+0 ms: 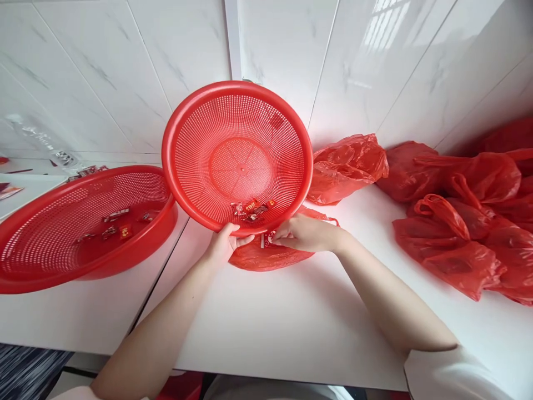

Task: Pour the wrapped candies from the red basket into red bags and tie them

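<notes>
My left hand (222, 244) grips the near rim of a red plastic colander (241, 119), thumb on the rim. The colander is tilted, its inside facing me. Several small wrapped candies (252, 208) lie gathered at its lower side. Below that rim, a red plastic bag (266, 260) rests on the table. My right hand (302, 233) is closed at the bag's upper edge, just under the colander, with some fingertips hidden. Between my hands, a small red-and-white printed piece (268, 239) shows at the bag's mouth; I cannot tell what it is.
A second red colander (87, 266) with several wrapped candies (125, 230) stands on the left. Behind it are a clear plastic bottle (62, 158) and more packets. Several filled red bags (449, 233) crowd the right side. One bag (345, 169) sits near the tiled wall (283, 50).
</notes>
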